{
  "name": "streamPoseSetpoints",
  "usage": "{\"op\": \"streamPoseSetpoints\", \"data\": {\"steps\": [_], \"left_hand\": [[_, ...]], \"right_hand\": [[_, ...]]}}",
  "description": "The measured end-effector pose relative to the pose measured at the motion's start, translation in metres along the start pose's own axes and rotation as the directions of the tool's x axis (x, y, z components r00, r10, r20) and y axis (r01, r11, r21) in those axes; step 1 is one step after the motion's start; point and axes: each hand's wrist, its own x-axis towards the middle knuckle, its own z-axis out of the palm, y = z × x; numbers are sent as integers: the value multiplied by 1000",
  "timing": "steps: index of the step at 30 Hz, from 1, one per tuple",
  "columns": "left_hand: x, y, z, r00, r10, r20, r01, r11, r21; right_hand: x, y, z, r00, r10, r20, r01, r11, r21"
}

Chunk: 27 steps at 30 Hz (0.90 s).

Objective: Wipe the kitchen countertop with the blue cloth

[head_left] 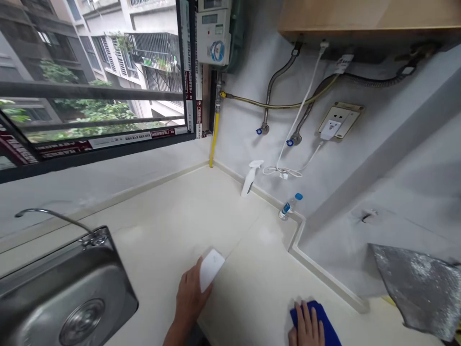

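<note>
The pale counter (162, 216) spreads beneath both of your hands, a thin seam running away from your left hand (189, 294) toward the wall. The window (93, 72) is well beyond that hand and to its left, with buildings and plants outside. High up, past your right hand (307, 327), a tan box (370, 17) hangs on the wall with hoses and a cord below it. The metal sink (111, 283) is set into the counter to the left of your left hand, its slim tap (57, 215) at the back edge. A crinkled silver sheet (418, 283) sits to the right of your right hand, well apart from it.

Straight out from your left hand, far up the wall, is a meter (213, 38), and a yellow pipe (215, 134) drops below it to the counter corner. The white spray bottle (249, 179) stands by the wall, beyond your grip and between your two hands. Your right hand lies flat on the blue cloth (327, 327) — fingers stretched out on top, not curled around it. Directly beyond that hand, near the wall, stands a water bottle (288, 209) with a blue cap. Smallest is the white block (212, 269): you grasp it in your left hand, fingers and thumb about its near end — whether it touches the counter, I cannot tell.
</note>
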Motion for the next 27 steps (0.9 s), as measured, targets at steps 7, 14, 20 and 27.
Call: {"op": "streamPoseSetpoints", "data": {"steps": [7,14,20,27], "left_hand": [[19,-10,-19,999,-52,-3,52,998,40],[29,-5,-25,995,-95,13,94,992,84],[29,-3,-25,984,-164,71,161,986,41],[77,-30,-52,931,-364,-30,364,931,7]], "right_hand": [[9,-64,29,994,90,69,-84,993,-83],[24,-104,17,993,84,86,-76,992,-101],[24,-96,8,996,40,73,-36,998,-60],[28,-58,-15,978,-107,181,105,994,19]]}}
